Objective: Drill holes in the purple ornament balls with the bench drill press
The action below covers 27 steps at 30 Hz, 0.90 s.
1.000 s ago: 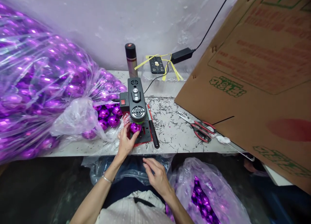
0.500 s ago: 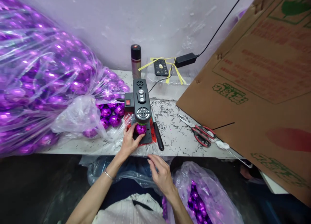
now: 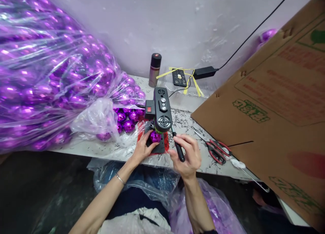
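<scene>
Nearest, the person's right hand [image 3: 190, 157] curves about a slim black lever handle [image 3: 179, 153], thumb and fingers on either side; from this angle I cannot tell whether they close on it. Just beyond, the left hand [image 3: 141, 148] has thumb and fingers clamped on a shiny purple faceted ball [image 3: 155, 136], held over a dark flat base plate [image 3: 159, 149] beneath the round front of a black machine head [image 3: 163, 108]. The step seems to be steadying the ball there; working the lever would call for keeping it centred. Half a second ago the right hand hung by the white table [image 3: 208, 167], apart from the handle; the left already held the ball. Farther back stands a black-capped cylindrical bottle [image 3: 154, 72].
</scene>
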Tool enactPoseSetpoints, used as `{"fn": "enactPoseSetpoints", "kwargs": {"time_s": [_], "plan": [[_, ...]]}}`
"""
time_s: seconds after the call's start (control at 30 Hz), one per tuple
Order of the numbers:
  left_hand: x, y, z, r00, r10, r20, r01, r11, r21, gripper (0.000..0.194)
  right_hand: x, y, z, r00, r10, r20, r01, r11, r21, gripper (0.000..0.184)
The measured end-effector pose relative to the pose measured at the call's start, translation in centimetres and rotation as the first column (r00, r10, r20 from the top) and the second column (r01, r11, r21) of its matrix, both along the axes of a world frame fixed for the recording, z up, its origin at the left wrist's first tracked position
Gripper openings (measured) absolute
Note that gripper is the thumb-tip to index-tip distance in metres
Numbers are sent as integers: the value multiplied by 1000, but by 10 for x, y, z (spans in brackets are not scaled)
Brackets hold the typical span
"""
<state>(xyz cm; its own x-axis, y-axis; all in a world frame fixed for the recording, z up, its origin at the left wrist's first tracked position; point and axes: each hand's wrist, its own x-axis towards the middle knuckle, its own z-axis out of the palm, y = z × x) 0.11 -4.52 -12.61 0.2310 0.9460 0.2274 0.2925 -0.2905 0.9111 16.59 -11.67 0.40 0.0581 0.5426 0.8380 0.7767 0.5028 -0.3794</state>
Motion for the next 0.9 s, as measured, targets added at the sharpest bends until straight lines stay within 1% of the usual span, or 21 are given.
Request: {"fn": "enactPoseSetpoints", "kwargs": {"time_s": [0.07, 0.1, 0.17, 0.23, 0.37, 0.47, 0.57, 0.73, 0.9], "plan": [[0, 0, -1, 1000, -4, 4, 4, 1000, 6, 64, -4, 10, 0, 998, 56, 10, -56, 998, 8, 11], [0, 0, -1, 1000, -7, 6, 7, 1000, 13, 63, -6, 13, -3, 996, 85, 16, -85, 996, 13, 10], [1, 0, -1, 1000, -14, 11, 14, 999, 29, 62, -9, 17, -12, 993, 116, 6, -116, 993, 16, 19], [0, 1, 0, 1000, -25, 12, 25, 999, 41, 59, -12, 20, -24, 993, 111, -33, -110, 994, 22, 24], [1, 0, 2, 999, -38, 13, 38, 998, 45, 57, -16, 22, -47, 995, 75, -68, -72, 996, 55, 28], [1, -1, 2, 999, -35, 20, 35, 999, 36, 57, -18, 23, -58, 995, 59, -82, -54, 996, 68, 28], [1, -1, 2, 999, -31, 27, 31, 999, 34, 57, -19, 23, -63, 994, 43, -98, -35, 996, 82, 29], [2, -1, -2, 999, -26, 39, 24, 998, 54, 58, -18, 24, -69, 996, 15, -89, -10, 998, 56, 30], [3, -1, -5, 999, -30, 17, 28, 998, 58, 60, -19, 26, -70, 983, 71, -170, -53, 993, 106, 30]]}}
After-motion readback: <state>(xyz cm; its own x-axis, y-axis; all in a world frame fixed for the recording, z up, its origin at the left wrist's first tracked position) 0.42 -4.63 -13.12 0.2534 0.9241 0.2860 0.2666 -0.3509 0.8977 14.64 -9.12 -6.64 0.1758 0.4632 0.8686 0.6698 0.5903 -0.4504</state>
